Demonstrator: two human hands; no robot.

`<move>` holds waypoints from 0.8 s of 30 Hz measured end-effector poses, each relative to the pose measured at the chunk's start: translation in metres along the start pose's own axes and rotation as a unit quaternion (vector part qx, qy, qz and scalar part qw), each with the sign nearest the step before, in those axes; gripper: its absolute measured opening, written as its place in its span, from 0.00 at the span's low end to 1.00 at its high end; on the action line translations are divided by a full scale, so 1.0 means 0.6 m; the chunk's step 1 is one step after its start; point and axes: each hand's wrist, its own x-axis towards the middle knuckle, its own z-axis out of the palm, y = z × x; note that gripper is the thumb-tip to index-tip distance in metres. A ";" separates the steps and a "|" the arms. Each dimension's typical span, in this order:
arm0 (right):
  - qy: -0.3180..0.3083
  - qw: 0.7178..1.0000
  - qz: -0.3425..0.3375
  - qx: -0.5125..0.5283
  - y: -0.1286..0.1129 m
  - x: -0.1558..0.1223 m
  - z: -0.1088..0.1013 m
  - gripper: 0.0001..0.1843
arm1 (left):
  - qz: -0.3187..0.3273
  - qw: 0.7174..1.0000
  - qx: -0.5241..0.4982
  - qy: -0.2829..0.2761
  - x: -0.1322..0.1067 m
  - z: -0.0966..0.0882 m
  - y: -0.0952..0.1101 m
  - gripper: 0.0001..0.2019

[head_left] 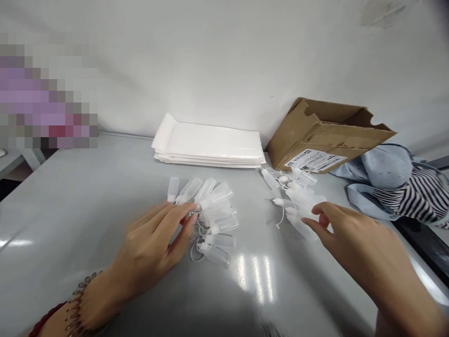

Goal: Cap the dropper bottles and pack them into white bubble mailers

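Note:
A bunch of small clear plastic dropper bottles (217, 217) fans out on the grey table, their white caps and thin cap straps gathered toward the left. My left hand (154, 238) pinches them at the cap ends, thumb and fingers closed around the straps. To the right lies a second, looser pile of the same kind of bottles (298, 194), some with thin needle-like tips. My right hand (347, 234) has its thumb and index finger closed on a bottle at this pile's near right side; that bottle is slightly blurred and partly hidden by the fingers.
White padded envelopes (213, 142) are stacked against the wall. An open cardboard box (315, 140) with a label leans at the back right. Beside it are a light blue cloth with striped fabric (403, 182) and a dark flat object (424, 243). A blurred-out purple shape shows far left.

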 end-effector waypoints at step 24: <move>0.050 0.983 -0.134 0.118 -0.029 -0.001 -0.003 0.09 | 0.029 0.998 -0.054 0.033 -0.002 -0.006 0.027 0.07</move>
